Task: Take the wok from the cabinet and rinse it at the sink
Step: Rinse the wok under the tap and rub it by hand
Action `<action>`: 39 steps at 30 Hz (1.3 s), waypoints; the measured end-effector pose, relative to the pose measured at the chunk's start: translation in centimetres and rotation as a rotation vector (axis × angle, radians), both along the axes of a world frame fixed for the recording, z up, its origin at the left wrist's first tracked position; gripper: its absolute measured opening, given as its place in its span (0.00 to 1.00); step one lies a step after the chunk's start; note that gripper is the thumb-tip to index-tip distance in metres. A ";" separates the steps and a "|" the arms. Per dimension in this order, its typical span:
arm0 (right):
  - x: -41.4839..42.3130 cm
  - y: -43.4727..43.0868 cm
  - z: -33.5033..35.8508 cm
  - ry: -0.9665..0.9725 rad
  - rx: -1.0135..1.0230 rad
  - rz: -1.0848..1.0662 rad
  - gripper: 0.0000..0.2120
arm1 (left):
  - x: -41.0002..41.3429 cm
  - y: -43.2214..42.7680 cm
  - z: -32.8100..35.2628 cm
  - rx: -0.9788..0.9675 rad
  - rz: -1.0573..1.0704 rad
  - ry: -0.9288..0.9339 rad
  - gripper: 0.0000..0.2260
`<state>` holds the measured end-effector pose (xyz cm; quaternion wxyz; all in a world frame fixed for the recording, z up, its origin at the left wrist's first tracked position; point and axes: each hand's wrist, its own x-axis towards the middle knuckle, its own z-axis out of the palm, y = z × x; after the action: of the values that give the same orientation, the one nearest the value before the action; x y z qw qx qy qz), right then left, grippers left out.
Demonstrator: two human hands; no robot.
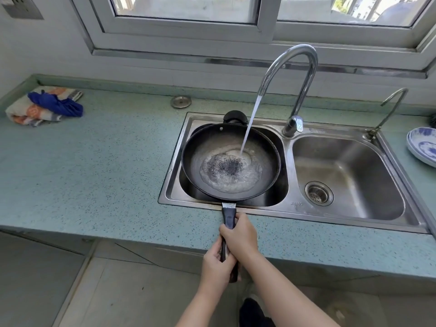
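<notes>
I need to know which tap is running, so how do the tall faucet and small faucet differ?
The tall faucet pours water into the wok; the small faucet pours none. The tall faucet is thicker and stands at the sink's back middle; the small faucet stands at its back right corner. Both are curved metal goosenecks.

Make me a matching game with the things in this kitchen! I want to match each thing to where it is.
Things:
1. wok
2. bundled cloths
3. blue-and-white plate
4. drain strainer

Places:
A. right end of the counter
B. bottom of the right basin
C. over the left basin, under the tap with its running water
D. far left of the counter, near the wall

Right pairs: 1-C, 2-D, 3-A, 4-B.
</notes>
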<state>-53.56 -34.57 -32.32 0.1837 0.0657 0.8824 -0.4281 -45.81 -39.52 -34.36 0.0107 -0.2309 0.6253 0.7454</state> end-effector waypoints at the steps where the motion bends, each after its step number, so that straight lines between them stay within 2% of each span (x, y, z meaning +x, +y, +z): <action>1: 0.0 0.0 0.0 -0.005 -0.003 -0.003 0.11 | 0.0 -0.2 0.0 -0.002 -0.011 -0.009 0.16; 4: 0.1 -0.2 -0.1 -0.012 0.011 0.000 0.11 | -0.1 -0.6 -0.2 -0.040 -0.028 -0.019 0.15; 7: 0.1 -0.2 -0.1 -0.011 0.028 0.004 0.13 | -0.2 -0.9 -0.3 -0.037 -0.064 -0.038 0.23; 9: 0.1 -0.2 -0.1 -0.019 0.037 0.013 0.14 | -0.2 -1.0 -0.3 -0.064 -0.089 -0.058 0.23; 18: 0.6 0.6 0.2 0.007 0.037 0.100 0.13 | 0.3 -1.6 2.3 -0.464 -0.214 -0.110 0.18; 24: 0.5 2.5 0.8 0.194 0.207 0.234 0.20 | -0.5 -2.1 3.1 -0.850 -0.204 -0.098 0.21; 29: -1.4 5.1 1.7 0.343 0.307 0.280 0.24 | -3.0 -1.9 4.5 -1.080 -0.242 -0.053 0.21; 39: -9.0 11.4 3.1 0.520 0.387 0.207 0.21 | -11.4 1.9 6.6 -1.301 -0.327 0.095 0.22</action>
<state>-62.55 -23.15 -29.25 -0.0208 -0.1022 0.9666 -0.2343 -57.22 -37.64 -27.81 -0.0456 -0.0597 0.9737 0.2151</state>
